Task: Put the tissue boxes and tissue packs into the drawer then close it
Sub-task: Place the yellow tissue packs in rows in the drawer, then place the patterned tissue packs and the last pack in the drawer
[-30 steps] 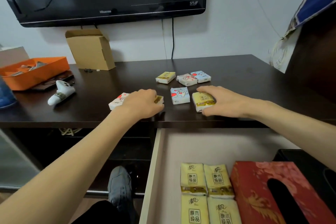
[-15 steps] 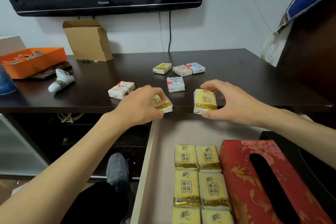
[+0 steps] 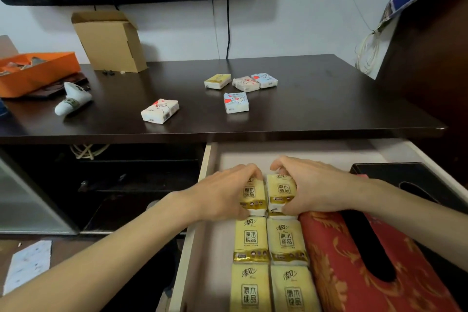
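Nearest, below both hands: four yellow tissue packs (image 3: pixel 268 258) flat in the open drawer (image 3: pixel 210 248), in two columns, touching a red tissue box (image 3: pixel 326 268) to their right. Left hand (image 3: pixel 222 196) fingers (image 3: pixel 247 170) curled tight around one yellow pack (image 3: pixel 253 196); right hand (image 3: pixel 315 190) fingers closed on a second yellow pack (image 3: pixel 281 191), both packs side by side, touching, just above that stack. Black box (image 3: pixel 395 175) right of right hand. Farther beyond the fingers, on the dark counter (image 3: pixel 316 99): five small packs (image 3: pixel 236 102), two alone, three clustered behind.
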`<state>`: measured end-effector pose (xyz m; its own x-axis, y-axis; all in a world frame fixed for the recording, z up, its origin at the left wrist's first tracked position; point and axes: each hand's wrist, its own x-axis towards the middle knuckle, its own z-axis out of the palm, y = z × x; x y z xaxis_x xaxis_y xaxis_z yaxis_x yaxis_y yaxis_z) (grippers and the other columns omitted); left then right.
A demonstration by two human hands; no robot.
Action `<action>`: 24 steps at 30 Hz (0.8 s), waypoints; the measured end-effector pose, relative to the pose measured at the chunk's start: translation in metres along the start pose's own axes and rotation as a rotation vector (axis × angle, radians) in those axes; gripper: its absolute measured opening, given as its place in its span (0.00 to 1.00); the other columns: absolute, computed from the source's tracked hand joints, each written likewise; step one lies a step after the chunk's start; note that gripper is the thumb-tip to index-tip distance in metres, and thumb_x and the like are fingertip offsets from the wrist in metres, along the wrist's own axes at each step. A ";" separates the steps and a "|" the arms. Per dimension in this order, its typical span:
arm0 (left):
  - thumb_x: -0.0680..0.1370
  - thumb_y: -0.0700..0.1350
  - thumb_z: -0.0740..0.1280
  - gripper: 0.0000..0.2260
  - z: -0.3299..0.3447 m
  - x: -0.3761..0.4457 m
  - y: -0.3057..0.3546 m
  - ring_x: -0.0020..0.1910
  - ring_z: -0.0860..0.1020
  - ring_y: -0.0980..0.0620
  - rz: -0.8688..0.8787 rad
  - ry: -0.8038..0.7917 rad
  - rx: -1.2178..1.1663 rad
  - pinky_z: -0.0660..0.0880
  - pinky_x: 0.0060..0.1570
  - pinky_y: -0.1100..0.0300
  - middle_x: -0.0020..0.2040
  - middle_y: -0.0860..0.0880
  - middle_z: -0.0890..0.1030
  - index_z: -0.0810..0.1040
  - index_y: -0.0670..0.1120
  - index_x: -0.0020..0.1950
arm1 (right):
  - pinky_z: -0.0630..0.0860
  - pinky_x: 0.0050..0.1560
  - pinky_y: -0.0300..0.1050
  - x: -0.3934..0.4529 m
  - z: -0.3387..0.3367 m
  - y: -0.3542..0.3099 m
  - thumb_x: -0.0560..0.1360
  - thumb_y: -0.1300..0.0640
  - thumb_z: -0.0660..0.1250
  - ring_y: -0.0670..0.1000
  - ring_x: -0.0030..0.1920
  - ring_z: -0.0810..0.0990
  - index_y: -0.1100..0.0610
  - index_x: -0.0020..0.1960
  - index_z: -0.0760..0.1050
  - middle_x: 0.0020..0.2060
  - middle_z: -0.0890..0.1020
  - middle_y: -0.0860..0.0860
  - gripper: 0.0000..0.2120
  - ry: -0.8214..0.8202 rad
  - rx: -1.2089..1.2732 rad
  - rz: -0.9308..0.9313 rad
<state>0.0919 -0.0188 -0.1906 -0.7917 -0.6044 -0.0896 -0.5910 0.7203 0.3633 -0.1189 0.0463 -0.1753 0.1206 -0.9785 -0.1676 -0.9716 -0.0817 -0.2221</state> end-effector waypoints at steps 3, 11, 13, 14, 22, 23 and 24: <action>0.69 0.47 0.76 0.29 0.004 0.003 -0.002 0.53 0.75 0.51 0.000 0.004 -0.008 0.76 0.53 0.51 0.56 0.56 0.74 0.66 0.57 0.63 | 0.75 0.56 0.51 0.001 -0.003 -0.002 0.63 0.41 0.75 0.48 0.58 0.75 0.44 0.68 0.69 0.59 0.75 0.41 0.36 -0.019 -0.021 -0.009; 0.70 0.49 0.77 0.34 0.006 0.005 -0.007 0.58 0.75 0.52 0.035 0.008 0.009 0.75 0.58 0.53 0.61 0.53 0.73 0.66 0.55 0.71 | 0.75 0.57 0.53 0.004 -0.003 -0.008 0.62 0.39 0.78 0.49 0.59 0.74 0.43 0.67 0.70 0.57 0.74 0.43 0.36 -0.040 -0.051 0.013; 0.69 0.50 0.77 0.35 0.005 0.005 -0.008 0.59 0.74 0.53 0.039 0.004 0.009 0.74 0.59 0.54 0.63 0.53 0.73 0.65 0.54 0.73 | 0.75 0.57 0.53 0.004 -0.003 -0.007 0.62 0.37 0.78 0.48 0.59 0.73 0.43 0.68 0.69 0.58 0.74 0.43 0.38 -0.038 -0.041 0.009; 0.69 0.50 0.77 0.36 0.004 0.005 -0.008 0.60 0.74 0.53 0.038 -0.001 0.011 0.74 0.59 0.55 0.63 0.53 0.73 0.65 0.54 0.74 | 0.75 0.57 0.53 0.004 -0.003 -0.006 0.62 0.36 0.77 0.48 0.59 0.73 0.43 0.69 0.68 0.58 0.74 0.43 0.39 -0.032 -0.034 0.006; 0.73 0.60 0.72 0.33 -0.008 0.002 -0.005 0.64 0.72 0.55 0.026 0.029 0.010 0.71 0.64 0.56 0.67 0.56 0.74 0.66 0.53 0.75 | 0.75 0.59 0.45 -0.002 -0.004 0.006 0.74 0.38 0.70 0.40 0.59 0.77 0.44 0.66 0.77 0.58 0.79 0.38 0.23 0.228 0.251 -0.070; 0.74 0.59 0.71 0.31 -0.014 0.001 -0.005 0.65 0.73 0.56 0.021 0.059 -0.004 0.71 0.65 0.56 0.68 0.56 0.75 0.68 0.53 0.74 | 0.77 0.56 0.43 -0.001 -0.006 0.007 0.75 0.41 0.70 0.40 0.56 0.79 0.44 0.62 0.79 0.54 0.82 0.39 0.17 0.294 0.309 -0.081; 0.75 0.58 0.71 0.27 -0.021 -0.001 -0.006 0.64 0.75 0.57 0.021 0.102 -0.025 0.72 0.64 0.57 0.67 0.56 0.77 0.71 0.53 0.73 | 0.78 0.53 0.42 0.001 -0.010 0.007 0.75 0.45 0.71 0.40 0.51 0.81 0.45 0.57 0.82 0.49 0.84 0.41 0.12 0.356 0.374 -0.087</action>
<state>0.0991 -0.0300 -0.1733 -0.7835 -0.6213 0.0124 -0.5690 0.7253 0.3876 -0.1282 0.0429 -0.1671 0.0571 -0.9802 0.1894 -0.8141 -0.1555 -0.5595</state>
